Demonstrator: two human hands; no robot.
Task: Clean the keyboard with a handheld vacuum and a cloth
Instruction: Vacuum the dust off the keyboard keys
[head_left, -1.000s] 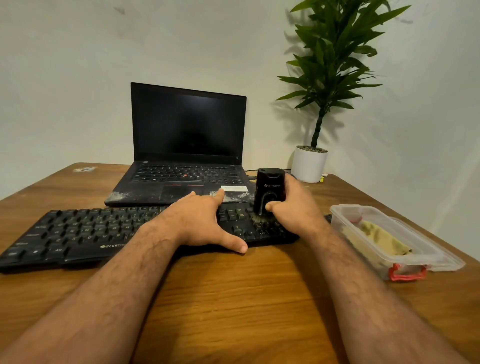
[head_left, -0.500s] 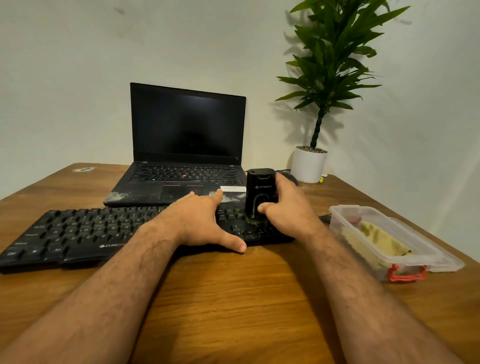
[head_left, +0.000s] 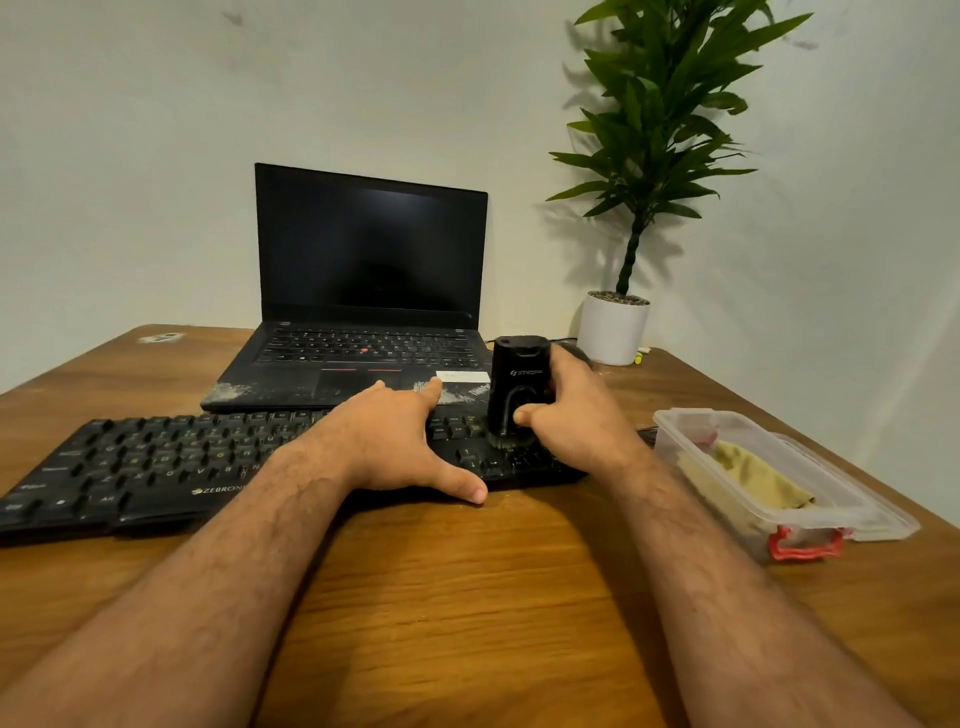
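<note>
We see the right hand (head_left: 569, 415) gripping the black handheld vacuum (head_left: 517, 392), which stands upright with its brush end on the right part of the black keyboard (head_left: 156, 467). The left hand (head_left: 392, 439) lies flat with straight fingers on the keys beside it. The keyboard lies on the wooden desk (head_left: 467, 597) before a laptop (head_left: 363, 291). A yellowish cloth (head_left: 753, 480) sits in a clear container (head_left: 841, 512) at right.

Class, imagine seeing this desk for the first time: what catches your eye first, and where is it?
The right hand grips a small black handheld vacuum upright on the right end of the long black keyboard, while the left hand rests flat on the keys. Behind stands an open black laptop with a dark screen; a tall green potted plant fills the far right corner.
</note>
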